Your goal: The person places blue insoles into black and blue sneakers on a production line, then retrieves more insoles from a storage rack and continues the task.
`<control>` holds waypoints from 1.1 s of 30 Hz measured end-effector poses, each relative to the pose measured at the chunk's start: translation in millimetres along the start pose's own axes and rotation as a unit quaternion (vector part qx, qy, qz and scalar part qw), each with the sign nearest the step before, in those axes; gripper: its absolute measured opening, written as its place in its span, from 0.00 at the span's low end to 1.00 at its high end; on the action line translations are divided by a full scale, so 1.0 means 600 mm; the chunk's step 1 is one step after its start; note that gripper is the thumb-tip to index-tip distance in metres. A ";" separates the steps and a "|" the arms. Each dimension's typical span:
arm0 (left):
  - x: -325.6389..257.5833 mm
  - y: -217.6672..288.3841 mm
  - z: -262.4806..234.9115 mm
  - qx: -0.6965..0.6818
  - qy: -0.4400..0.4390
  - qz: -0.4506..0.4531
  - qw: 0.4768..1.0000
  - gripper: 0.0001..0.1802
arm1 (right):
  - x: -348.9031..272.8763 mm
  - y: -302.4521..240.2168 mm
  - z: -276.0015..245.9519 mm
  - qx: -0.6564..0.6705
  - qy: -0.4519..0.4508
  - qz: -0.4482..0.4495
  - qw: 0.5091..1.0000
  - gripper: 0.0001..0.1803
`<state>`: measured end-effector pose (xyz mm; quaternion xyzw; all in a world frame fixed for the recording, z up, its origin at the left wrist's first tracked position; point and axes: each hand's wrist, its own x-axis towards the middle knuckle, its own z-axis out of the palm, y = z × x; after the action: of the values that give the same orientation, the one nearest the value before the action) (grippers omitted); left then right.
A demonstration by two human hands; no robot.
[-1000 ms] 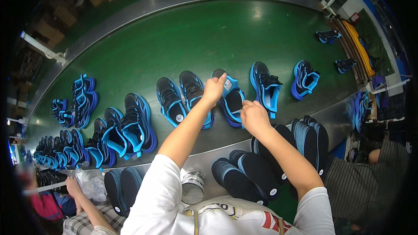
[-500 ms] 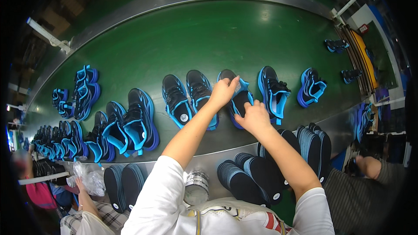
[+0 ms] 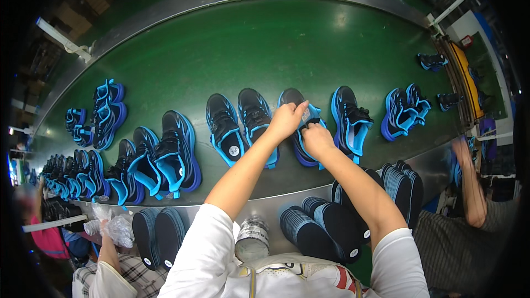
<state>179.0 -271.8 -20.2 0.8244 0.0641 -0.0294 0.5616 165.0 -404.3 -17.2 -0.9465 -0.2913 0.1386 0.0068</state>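
Observation:
A black sneaker (image 3: 292, 96) with blue edging lies on the green conveyor belt, toe pointing away from me. My left hand (image 3: 288, 120) pinches its tongue at the front of the opening. Close beside it, my right hand (image 3: 317, 139) is closed at the shoe's opening, its curled fingertips partly hidden inside. Left of my hands stands a pair of matching sneakers, the nearer one (image 3: 252, 104) partly covered by my left wrist; a white round label shows in the other sneaker (image 3: 222, 124). To the right is another single sneaker (image 3: 349, 121) with its opening spread.
Stacks of black insoles with blue edges (image 3: 309, 232) stand along the metal rim (image 3: 265, 205) near me, with more insoles (image 3: 160, 237) at left. A clear jar (image 3: 252, 240) sits between them. More sneakers (image 3: 176, 149) line the belt at left. Co-workers' arms (image 3: 471, 182) show at both sides.
My right hand has moved left, and its spread fingers have curled in at the opening. My left hand keeps its pinch. A second sneaker now stands at the right, and the right co-worker's arm has risen.

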 end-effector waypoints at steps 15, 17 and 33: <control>-0.007 -0.008 0.002 0.022 -0.009 0.014 1.000 0.28 | 0.033 -0.012 -0.026 -0.201 -0.333 -0.054 0.919 0.20; -0.003 0.001 0.007 0.000 0.003 0.005 1.000 0.25 | 0.033 0.021 0.012 -0.164 -0.259 -0.076 0.949 0.17; -0.025 0.025 0.014 0.383 -0.015 0.223 0.896 0.23 | -0.067 0.013 -0.044 0.053 -0.132 -0.101 0.985 0.25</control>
<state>166.6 -285.9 -7.3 0.9678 -0.1466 0.0620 0.1949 144.3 -431.0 18.0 -0.8840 -0.3755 0.2765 0.0326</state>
